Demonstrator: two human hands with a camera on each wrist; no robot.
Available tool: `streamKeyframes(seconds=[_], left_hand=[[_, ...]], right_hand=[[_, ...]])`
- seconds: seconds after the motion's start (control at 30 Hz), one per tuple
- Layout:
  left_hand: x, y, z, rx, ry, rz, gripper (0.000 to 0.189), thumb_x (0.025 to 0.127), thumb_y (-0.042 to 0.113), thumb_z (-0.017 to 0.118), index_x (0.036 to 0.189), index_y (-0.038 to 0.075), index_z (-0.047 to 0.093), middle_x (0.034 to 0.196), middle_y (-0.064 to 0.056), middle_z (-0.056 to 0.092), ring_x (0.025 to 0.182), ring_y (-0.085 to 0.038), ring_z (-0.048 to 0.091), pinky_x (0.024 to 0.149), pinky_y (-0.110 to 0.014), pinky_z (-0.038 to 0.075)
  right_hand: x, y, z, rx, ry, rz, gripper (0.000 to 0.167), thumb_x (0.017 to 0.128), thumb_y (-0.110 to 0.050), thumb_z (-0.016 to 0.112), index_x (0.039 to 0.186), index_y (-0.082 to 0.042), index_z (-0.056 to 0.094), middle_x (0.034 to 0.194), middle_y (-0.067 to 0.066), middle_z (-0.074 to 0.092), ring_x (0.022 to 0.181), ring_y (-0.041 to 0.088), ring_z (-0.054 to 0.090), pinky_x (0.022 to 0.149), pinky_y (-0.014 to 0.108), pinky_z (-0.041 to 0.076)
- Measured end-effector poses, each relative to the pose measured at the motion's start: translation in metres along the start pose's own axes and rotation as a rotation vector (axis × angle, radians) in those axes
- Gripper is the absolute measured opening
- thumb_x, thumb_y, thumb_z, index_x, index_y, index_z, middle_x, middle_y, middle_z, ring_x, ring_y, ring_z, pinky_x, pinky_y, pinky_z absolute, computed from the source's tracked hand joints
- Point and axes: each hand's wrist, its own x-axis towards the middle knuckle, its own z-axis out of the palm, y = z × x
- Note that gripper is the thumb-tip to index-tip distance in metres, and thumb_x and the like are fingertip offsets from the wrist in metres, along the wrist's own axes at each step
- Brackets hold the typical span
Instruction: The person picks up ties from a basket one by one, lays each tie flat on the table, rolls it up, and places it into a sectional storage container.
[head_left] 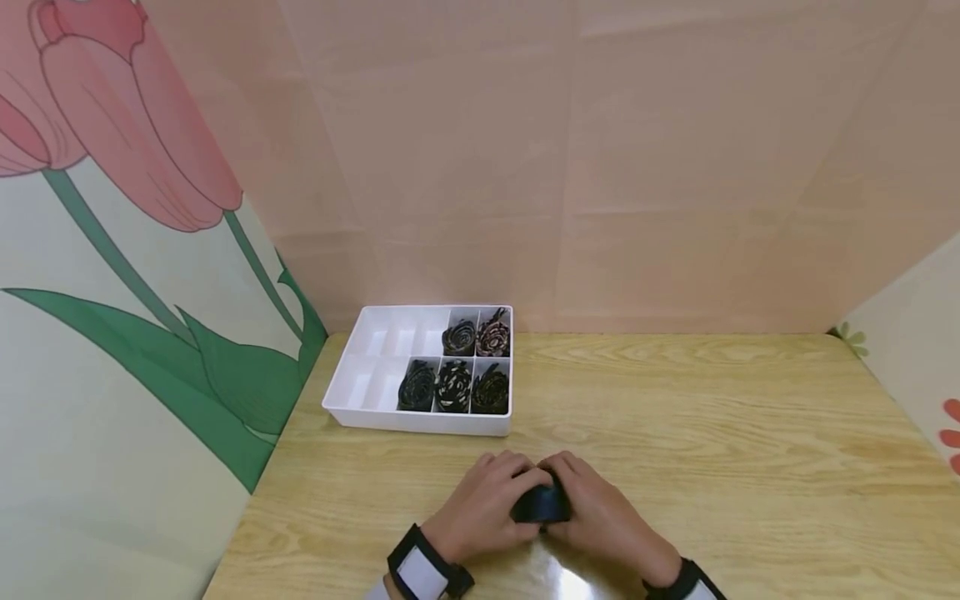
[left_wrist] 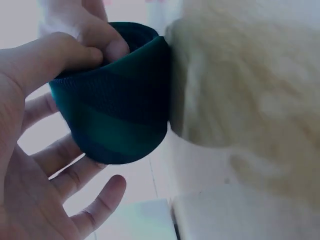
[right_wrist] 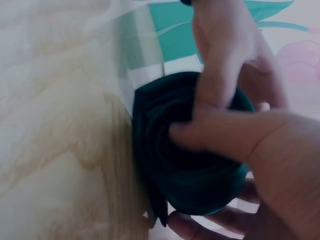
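Between my two hands stands a rolled-up necktie point(head_left: 542, 505), dark navy with green diagonal bands that show in the left wrist view. My left hand point(head_left: 486, 505) grips it from the left, and my right hand point(head_left: 600, 510) holds its other side. In the right wrist view, both thumbs press into the coiled top of the necktie point(right_wrist: 207, 187), and fingers wrap the outside. One loose end hangs at the coil's edge there. The roll is at the wood-grain table point(head_left: 705, 433), in front of the tray.
A white divided tray point(head_left: 420, 422) stands at the back left of the table. Several dark patterned rolls, including a black-and-white one point(head_left: 453, 386), fill compartments on its right side. A pink cloth wall point(head_left: 675, 208) rises behind, with a tulip-printed panel point(head_left: 135, 375) at left.
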Motion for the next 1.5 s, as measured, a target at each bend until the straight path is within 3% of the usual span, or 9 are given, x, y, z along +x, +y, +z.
streamKeyframes(seconds=[0.13,0.33,0.43,0.53,0.73,0.9,1.1,1.23,1.5], left_hand=[[0.000,-0.001,0.000,-0.099,-0.006,-0.092,0.053,0.096,0.060,0.070,0.138,0.028,0.064,0.128,0.008,0.067,0.119,-0.009,0.061,0.102,-0.030,0.052],[-0.003,-0.001,0.007,-0.258,-0.098,-0.366,0.062,0.108,0.065,0.040,0.138,0.018,0.065,0.120,0.003,0.070,0.108,-0.009,0.065,0.091,-0.032,0.057],[-0.002,0.002,0.013,-0.340,-0.109,-0.426,0.061,0.107,0.069,0.039,0.129,0.020,0.067,0.114,0.005,0.070,0.099,-0.005,0.063,0.083,-0.028,0.055],[0.002,0.004,0.014,-0.449,-0.054,-0.450,0.054,0.105,0.067,0.048,0.123,0.020,0.066,0.108,0.005,0.067,0.090,-0.004,0.060,0.077,-0.024,0.052],[0.011,0.004,0.003,-0.774,0.060,-0.469,0.047,0.097,0.050,0.075,0.127,0.019,0.057,0.116,0.000,0.067,0.098,-0.007,0.063,0.085,-0.023,0.053],[0.017,-0.002,-0.009,-0.886,0.151,-0.441,0.058,0.089,0.031,0.087,0.134,0.019,0.052,0.130,-0.004,0.067,0.116,-0.016,0.067,0.101,-0.030,0.054],[0.015,-0.013,-0.009,-0.929,0.179,-0.399,0.070,0.084,0.009,0.088,0.140,0.022,0.049,0.139,-0.002,0.063,0.131,-0.020,0.062,0.115,-0.035,0.047],[0.011,-0.019,0.005,-0.980,0.157,-0.359,0.083,0.079,-0.001,0.089,0.145,0.017,0.042,0.146,-0.008,0.059,0.136,-0.022,0.060,0.119,-0.034,0.044],[0.003,-0.021,0.026,-0.809,0.163,-0.352,0.065,0.071,0.016,0.100,0.124,0.017,0.062,0.147,-0.015,0.044,0.145,-0.030,0.041,0.125,-0.044,0.037]], right_hand=[[0.000,0.002,0.000,0.009,-0.015,0.008,0.054,0.073,-0.019,0.096,0.118,-0.015,0.065,0.113,-0.006,0.066,0.102,0.012,0.065,0.086,0.038,0.060],[0.001,0.005,-0.001,0.076,-0.039,0.026,0.048,0.074,-0.012,0.095,0.112,-0.014,0.065,0.107,-0.007,0.066,0.097,0.008,0.064,0.085,0.036,0.059],[0.001,0.006,0.000,0.086,-0.008,0.002,0.046,0.074,-0.012,0.096,0.109,-0.013,0.067,0.104,-0.006,0.068,0.094,0.008,0.065,0.082,0.034,0.059],[0.003,0.006,0.001,0.070,0.061,-0.023,0.048,0.072,-0.011,0.096,0.110,-0.013,0.067,0.105,-0.006,0.069,0.094,0.008,0.066,0.083,0.034,0.060],[0.010,0.003,0.000,0.050,0.192,-0.131,0.060,0.070,-0.005,0.095,0.122,-0.015,0.068,0.122,-0.004,0.067,0.105,0.013,0.070,0.090,0.039,0.063],[0.016,0.000,-0.005,0.116,0.201,-0.218,0.081,0.070,0.003,0.090,0.142,-0.012,0.059,0.143,0.007,0.054,0.118,0.020,0.064,0.092,0.037,0.062],[0.017,0.000,-0.009,0.377,0.126,-0.126,0.096,0.080,0.000,0.089,0.160,-0.008,0.038,0.155,0.017,0.044,0.107,0.014,0.059,0.082,0.032,0.060],[0.018,0.008,-0.002,0.391,0.110,-0.092,0.084,0.079,-0.005,0.093,0.151,-0.004,0.049,0.143,0.013,0.058,0.107,0.013,0.062,0.085,0.031,0.061],[0.010,0.022,0.008,0.391,0.053,-0.102,0.072,0.078,-0.007,0.092,0.141,-0.012,0.058,0.151,0.014,0.057,0.135,0.032,0.059,0.105,0.025,0.053]])
